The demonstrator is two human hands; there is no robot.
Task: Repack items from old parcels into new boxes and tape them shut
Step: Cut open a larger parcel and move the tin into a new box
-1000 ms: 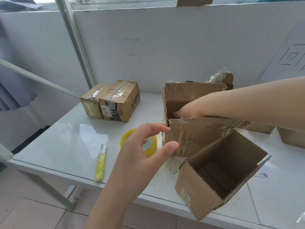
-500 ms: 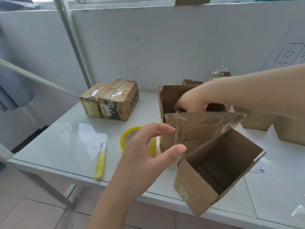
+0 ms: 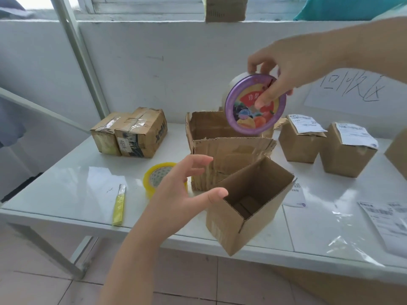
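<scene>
My right hand point(image 3: 286, 62) grips a round cup with a purple fruit-printed lid point(image 3: 248, 111), tilted in the air above the worn, open old parcel point(image 3: 222, 148) at the table's middle. A clean, open new box point(image 3: 246, 205) stands tilted at the front edge, just right of my left hand point(image 3: 185, 194). That hand hovers with fingers spread, holding nothing, in front of a yellow tape roll point(image 3: 157, 178).
A yellow box cutter point(image 3: 119, 204) lies near the front left edge. Two taped parcels point(image 3: 130, 133) sit at the back left, two labelled boxes point(image 3: 328, 142) at the right. Loose shipping labels point(image 3: 387, 219) and clear plastic lie on the white table point(image 3: 72, 186) at the front right.
My right hand has come up out of the old parcel, lifting the purple-lidded cup clear of it. My left hand has barely moved.
</scene>
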